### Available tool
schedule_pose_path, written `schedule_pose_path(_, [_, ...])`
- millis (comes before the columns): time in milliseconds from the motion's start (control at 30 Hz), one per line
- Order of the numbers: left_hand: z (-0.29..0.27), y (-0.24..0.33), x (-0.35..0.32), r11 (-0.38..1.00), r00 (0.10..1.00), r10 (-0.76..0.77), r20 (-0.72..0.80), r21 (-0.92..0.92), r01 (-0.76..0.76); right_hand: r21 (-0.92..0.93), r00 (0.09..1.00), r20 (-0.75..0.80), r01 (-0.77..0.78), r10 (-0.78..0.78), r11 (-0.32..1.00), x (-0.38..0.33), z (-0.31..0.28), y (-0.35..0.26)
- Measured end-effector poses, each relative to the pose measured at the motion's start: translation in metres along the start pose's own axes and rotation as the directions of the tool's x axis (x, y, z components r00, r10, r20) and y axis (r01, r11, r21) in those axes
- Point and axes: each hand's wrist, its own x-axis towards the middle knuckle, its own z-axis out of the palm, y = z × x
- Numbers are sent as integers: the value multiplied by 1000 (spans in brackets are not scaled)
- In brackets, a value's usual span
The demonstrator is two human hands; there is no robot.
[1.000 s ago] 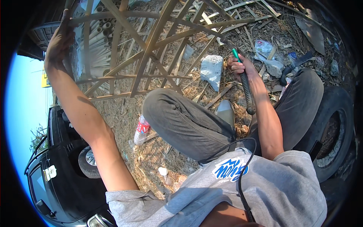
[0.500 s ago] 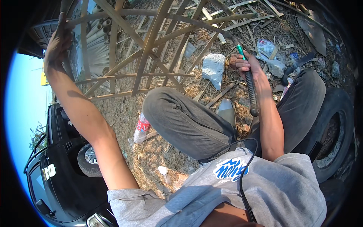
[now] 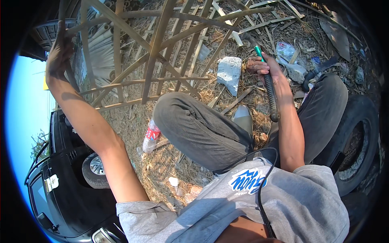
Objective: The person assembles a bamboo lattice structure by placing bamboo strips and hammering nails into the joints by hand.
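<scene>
Right hand (image 3: 267,69) was closed around the tool (image 3: 270,93), fingers wrapped near its green section. Left hand (image 3: 60,56) was at the far-left edge of the lattice (image 3: 152,60); could not tell whether it gripped a strip or only pressed against one. Lattice spread ahead of the left knee (image 3: 172,111), one strip reaching toward the tool's blurred upper end.

Risks (judged): lattice, with a hand at one side only, might pivot or spring under load; tool's butt, close to the right forearm (image 3: 291,129), might knock it if the wrist turned.

Materials: lattice of flat, tan, bamboo-like strips, crossing aslant. Tool dark, ribbed, round-ended. Stone (image 3: 229,75) pale, rough, angular. Bottle (image 3: 151,137) clear plastic, red label. Straw (image 3: 156,174) dry, loose.
</scene>
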Motion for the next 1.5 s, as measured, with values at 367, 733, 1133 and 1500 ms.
schedule_pose_path(367, [14, 14, 1, 997, 1000, 4, -24, 76, -2, -250, 997, 13, 80, -79, 965, 15, 5, -13])
schedule_pose_path(733, [50, 48, -4, 989, 979, 142, 143, 29, -148, 98, 944, -287, 200, -165, 975, 18, -65, -53])
schedule_pose_path(1133, [57, 39, -16, 974, 974, 213, 76, 57, -217, -103, 984, 125, 144, -131, 984, -1, -29, -23])
schedule_pose_path(1500, [85, 66, -1, 788, 834, 487, 260, 280, -548, 83, 875, -308, 416, -374, 905, 16, -71, -43])
